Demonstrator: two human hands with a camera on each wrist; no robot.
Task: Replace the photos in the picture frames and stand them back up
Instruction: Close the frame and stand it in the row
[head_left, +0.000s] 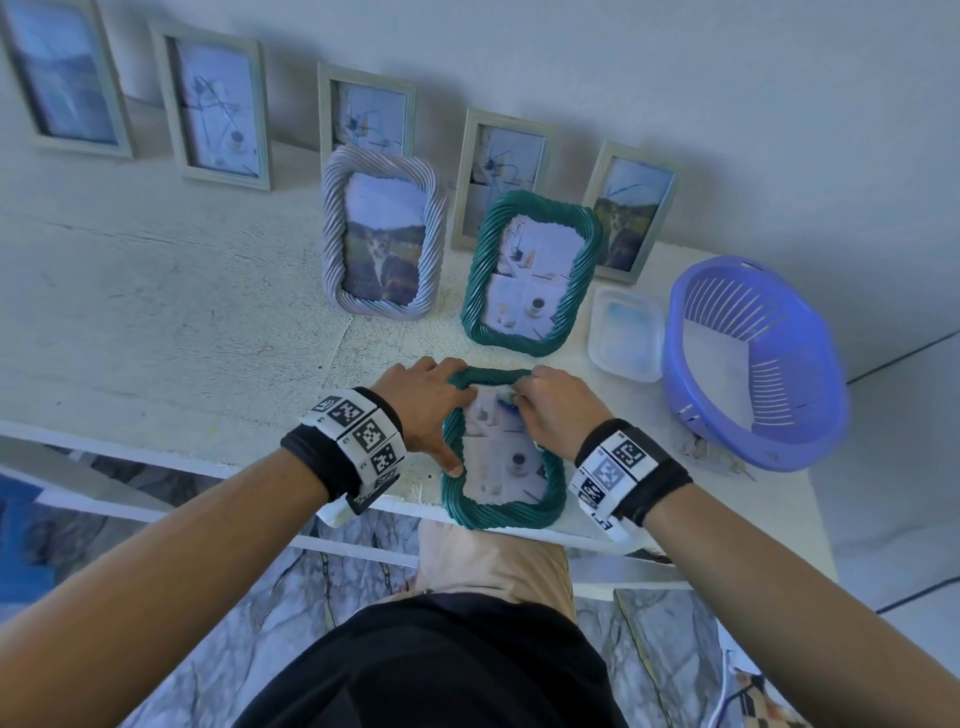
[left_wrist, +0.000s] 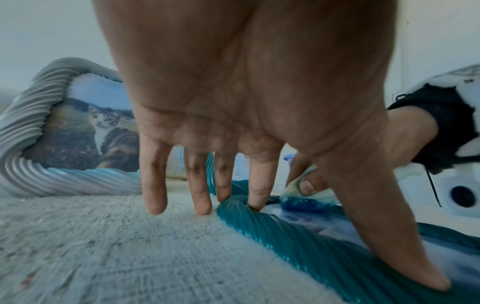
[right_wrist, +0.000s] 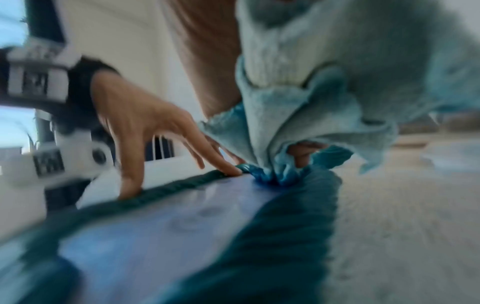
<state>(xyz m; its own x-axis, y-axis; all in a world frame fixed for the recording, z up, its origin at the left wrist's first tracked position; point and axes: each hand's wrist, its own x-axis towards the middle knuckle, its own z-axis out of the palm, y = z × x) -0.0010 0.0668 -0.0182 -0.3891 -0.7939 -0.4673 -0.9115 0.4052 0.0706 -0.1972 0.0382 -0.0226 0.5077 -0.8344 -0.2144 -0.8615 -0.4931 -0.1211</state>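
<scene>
A teal twisted-rope plastic picture frame (head_left: 502, 512) lies flat, glass up, at the near edge of the white rough-painted tabletop (head_left: 156, 322), its near end overhanging slightly. The left hand (head_left: 427, 410) rests spread on the frame's left rim, fingers straight; the left wrist view shows what the head view cannot: only the index and middle fingertips (left_wrist: 255, 197) and the thumb touch the rim, while the other two reach the tabletop beside it. The right hand (head_left: 556, 410) grips a bunched pale-blue cloth (right_wrist: 311, 98), pressed on the glass at the frame's far end. The right wrist view, though blurred, shows the cloth's darker blue tip (right_wrist: 272, 174) against the glass, with a finger curled inside the folds.

Farther back stand a grey twisted-rope frame with a cat photo (head_left: 383, 234) and a second teal frame (head_left: 532, 275). Five pale flat wooden frames (head_left: 210, 109) lean along the white wall (head_left: 675, 62). To the right sit a clear plastic tub (head_left: 626, 335) and a purple slotted plastic basket (head_left: 756, 364). Below the tabletop is a grey-veined marble floor (head_left: 332, 571).
</scene>
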